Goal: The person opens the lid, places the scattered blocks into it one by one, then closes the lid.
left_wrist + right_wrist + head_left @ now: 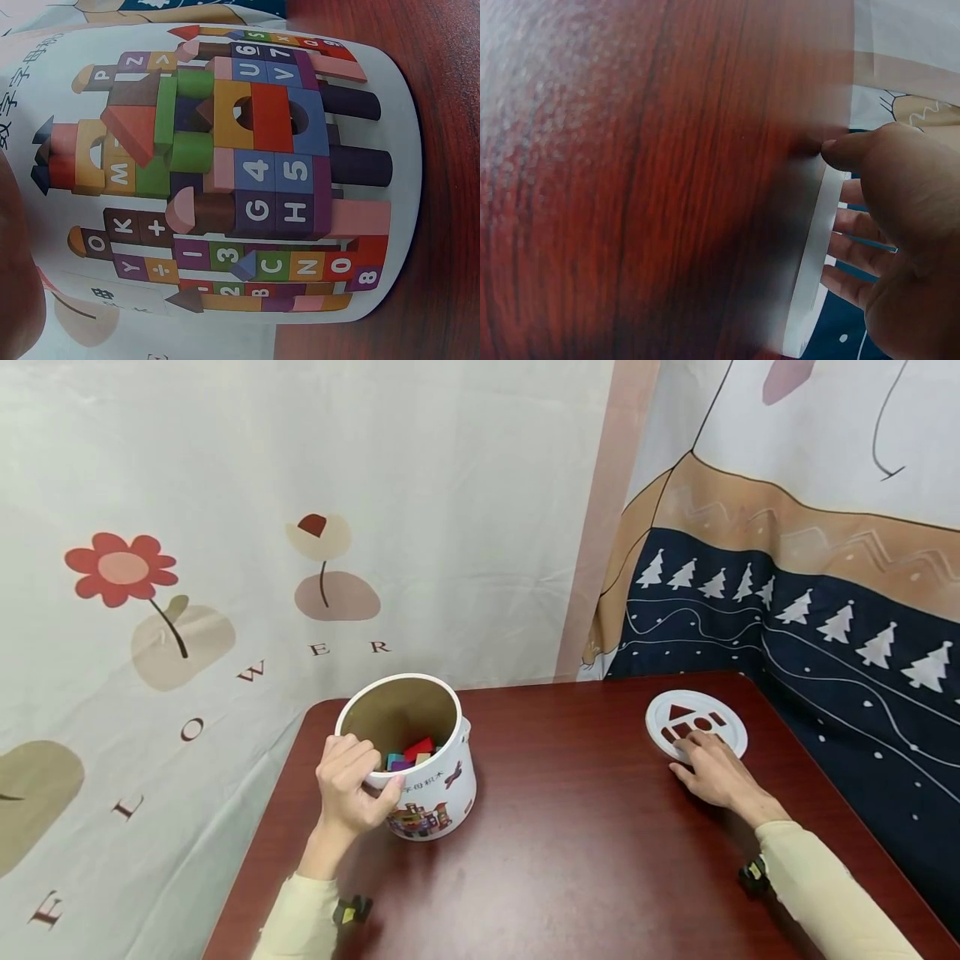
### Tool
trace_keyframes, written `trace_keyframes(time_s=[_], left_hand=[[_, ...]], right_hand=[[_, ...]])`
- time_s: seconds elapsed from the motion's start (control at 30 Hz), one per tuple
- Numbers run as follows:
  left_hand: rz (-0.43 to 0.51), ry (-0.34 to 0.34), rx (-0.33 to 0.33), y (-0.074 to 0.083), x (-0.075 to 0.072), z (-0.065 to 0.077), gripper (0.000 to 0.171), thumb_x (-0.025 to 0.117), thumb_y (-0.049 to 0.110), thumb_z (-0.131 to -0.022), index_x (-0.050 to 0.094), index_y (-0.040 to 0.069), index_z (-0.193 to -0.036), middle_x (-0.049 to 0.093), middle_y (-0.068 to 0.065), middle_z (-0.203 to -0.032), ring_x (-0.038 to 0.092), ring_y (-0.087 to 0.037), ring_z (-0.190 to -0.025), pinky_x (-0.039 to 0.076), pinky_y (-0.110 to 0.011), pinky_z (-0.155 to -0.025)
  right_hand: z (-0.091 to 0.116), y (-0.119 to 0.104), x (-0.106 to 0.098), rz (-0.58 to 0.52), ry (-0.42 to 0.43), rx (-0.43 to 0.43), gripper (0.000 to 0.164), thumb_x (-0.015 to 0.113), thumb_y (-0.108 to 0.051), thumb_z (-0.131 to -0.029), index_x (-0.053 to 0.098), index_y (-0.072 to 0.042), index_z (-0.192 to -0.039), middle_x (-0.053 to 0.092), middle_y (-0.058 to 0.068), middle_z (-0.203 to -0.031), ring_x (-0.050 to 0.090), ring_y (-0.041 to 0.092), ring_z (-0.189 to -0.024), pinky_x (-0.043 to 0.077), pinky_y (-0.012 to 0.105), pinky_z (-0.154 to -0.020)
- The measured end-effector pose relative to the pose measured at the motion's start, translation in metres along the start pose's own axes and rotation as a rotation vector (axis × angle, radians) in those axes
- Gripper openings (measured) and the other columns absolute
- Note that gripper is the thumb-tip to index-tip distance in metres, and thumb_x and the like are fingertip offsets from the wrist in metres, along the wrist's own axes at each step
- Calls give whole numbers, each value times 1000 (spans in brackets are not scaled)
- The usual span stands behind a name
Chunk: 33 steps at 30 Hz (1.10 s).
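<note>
A white toy-block bucket (444, 793) stands lidless at the left of the table, with several colored blocks (418, 748) low inside. My left hand (351, 781) grips its near-left rim, fingers over the edge and thumb along the outside. Printed block castles cover the bucket wall (300, 172) in the left wrist view. At the far right lies a round white lid (658, 718) with shaped cutouts. My right hand (716, 768) rests its fingers on the lid, the thumb beside its near edge. The right wrist view shows these fingers loosely extended over the lid (810, 262).
The dark red wooden table (555, 827) carries the bucket and lid. Behind it hangs a pale curtain (480, 527) with flowers and letters. Dark blue fabric (840, 677) with white trees runs along the right edge. Each sleeve has a small dark device (753, 875) near the wrist.
</note>
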<state>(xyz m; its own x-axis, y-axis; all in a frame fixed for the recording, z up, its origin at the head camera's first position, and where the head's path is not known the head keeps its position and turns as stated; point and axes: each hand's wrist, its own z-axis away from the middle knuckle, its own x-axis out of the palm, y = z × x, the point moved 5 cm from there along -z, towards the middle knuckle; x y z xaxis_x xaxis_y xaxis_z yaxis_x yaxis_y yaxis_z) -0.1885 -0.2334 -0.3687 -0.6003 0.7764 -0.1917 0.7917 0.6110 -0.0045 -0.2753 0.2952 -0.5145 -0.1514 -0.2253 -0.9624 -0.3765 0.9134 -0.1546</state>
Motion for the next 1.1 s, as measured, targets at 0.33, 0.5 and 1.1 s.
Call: trace_keyframes(time_s=[0.33, 0.5, 1.1], left_hand=[[0, -9, 0, 0, 1, 0, 42, 58, 32, -76, 32, 10, -52, 22, 1, -53, 22, -18, -50, 22, -40, -56], [-3, -12, -2, 1, 1, 0, 42, 58, 33, -77, 32, 10, -52, 22, 1, -53, 23, -18, -50, 22, -40, -56], [-9, -15, -2, 1, 0, -1, 43, 58, 33, -77, 32, 10, -52, 23, 1, -52, 23, -18, -50, 22, -40, -56]], right_hand=[[0, 5, 2, -18, 49, -55, 27, 75, -6, -85, 70, 9, -107, 66, 23, -101, 61, 34, -91, 52, 53, -82], [0, 5, 3, -28, 71, -75, 22, 74, -3, -83, 70, 7, -102, 66, 20, -97, 61, 32, -89, 52, 51, -80], [-1, -21, -32, -120, 233, -140, 24, 71, -3, -81, 66, 4, -103, 66, 15, -99, 58, 28, -91, 49, 48, -80]])
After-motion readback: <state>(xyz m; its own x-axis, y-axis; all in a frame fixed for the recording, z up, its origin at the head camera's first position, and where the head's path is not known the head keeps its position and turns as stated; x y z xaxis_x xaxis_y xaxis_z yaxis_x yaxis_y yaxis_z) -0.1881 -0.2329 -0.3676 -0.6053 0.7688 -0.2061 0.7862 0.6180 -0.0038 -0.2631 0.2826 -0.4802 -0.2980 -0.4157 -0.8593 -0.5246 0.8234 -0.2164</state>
